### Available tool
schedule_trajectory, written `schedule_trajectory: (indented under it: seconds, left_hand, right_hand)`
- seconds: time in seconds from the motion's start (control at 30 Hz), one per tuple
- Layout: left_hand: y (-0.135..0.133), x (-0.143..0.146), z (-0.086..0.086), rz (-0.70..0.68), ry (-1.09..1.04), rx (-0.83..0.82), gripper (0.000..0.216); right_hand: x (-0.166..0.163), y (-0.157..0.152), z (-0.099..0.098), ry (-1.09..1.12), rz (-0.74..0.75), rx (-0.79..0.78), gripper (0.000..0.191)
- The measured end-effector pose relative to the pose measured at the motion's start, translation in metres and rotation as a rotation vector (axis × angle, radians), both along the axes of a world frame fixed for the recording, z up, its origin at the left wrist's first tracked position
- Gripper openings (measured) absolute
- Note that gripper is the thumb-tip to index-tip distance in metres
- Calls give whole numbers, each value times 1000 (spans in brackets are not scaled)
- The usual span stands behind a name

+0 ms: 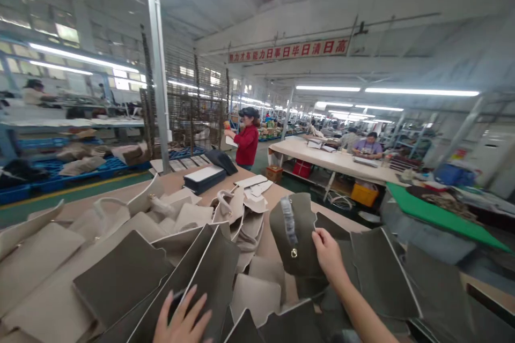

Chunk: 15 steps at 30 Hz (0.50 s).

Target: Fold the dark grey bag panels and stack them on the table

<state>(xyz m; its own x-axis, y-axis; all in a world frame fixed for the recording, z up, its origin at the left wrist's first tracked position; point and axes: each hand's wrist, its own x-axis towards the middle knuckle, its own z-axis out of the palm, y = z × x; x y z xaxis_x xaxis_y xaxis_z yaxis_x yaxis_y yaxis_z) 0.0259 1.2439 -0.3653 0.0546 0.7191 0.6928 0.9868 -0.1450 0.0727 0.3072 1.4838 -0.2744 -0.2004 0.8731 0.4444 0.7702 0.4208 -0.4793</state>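
Note:
My right hand point(330, 257) pinches the edge of a dark olive bag panel point(302, 225) and holds it up above the table. A handle point(288, 220) in clear plastic wrap and a gold-coloured metal fitting point(294, 253) show on its face. At the lower left, my left hand point(183, 319) has its fingers spread over a dark panel with a pale edge point(213, 273). More dark panels point(382, 268) lie under and beside my right forearm. Beige bag panels point(44, 257), some with handles, are heaped to the left and in the middle.
A dark box with a white top point(204, 178) stands at the table's far side, near a metal post point(160, 80). Beyond are a person in red point(247, 142), a long worktable point(314, 158) with a seated person point(368, 146), and a green-topped surface point(438, 214) at right.

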Motion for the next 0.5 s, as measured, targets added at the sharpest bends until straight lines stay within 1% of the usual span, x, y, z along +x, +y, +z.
schedule_trajectory:
  seconds: [0.03, 0.07, 0.1, 0.13, 0.17, 0.2, 0.23, 0.27, 0.3, 0.33, 0.4, 0.47, 0.5]
  left_hand:
    - [-4, 15, 24, -67, -134, -63, 36]
    - [-8, 32, 48, -188, -278, -147, 47]
    - [-13, 51, 71, -298, -482, -225, 57]
    - [-18, 70, 90, -388, -734, -296, 67]
    - [-23, 88, 106, -474, -1001, -340, 78]
    - [-27, 105, 116, -527, -1240, -361, 82]
    - [-32, 119, 122, -531, -1447, -340, 74]
    - [-37, 132, 123, -528, -1620, -319, 64]
    - [-42, 141, 120, -541, -1758, -303, 57]
    - [-47, 149, 116, -558, -1863, -299, 50]
    - [-59, 157, 105, -613, -1996, -332, 43]
    - [-72, 158, 100, -654, -2068, -384, 38]
    - [-79, 157, 99, -665, -2096, -408, 36]
  right_hand:
    - [1, -32, 13, -1, 34, 39, 29]
    - [-1, -67, 24, -15, 79, 93, 26]
    - [-4, -102, 31, -43, 140, 176, 24]
    - [-8, -137, 34, -87, 215, 276, 23]
    - [-13, -172, 34, -141, 280, 388, 23]
    - [-19, -205, 32, -194, 336, 498, 24]
    - [-25, -235, 27, -237, 382, 591, 27]
    - [-30, -262, 21, -266, 414, 666, 31]
    - [-34, -285, 16, -281, 423, 708, 35]
    - [-36, -304, 11, -284, 419, 701, 38]
    - [-32, -330, 10, -249, 398, 596, 38]
    - [-15, -343, 20, -169, 373, 471, 30]
    - [-4, -346, 27, -109, 341, 440, 27]
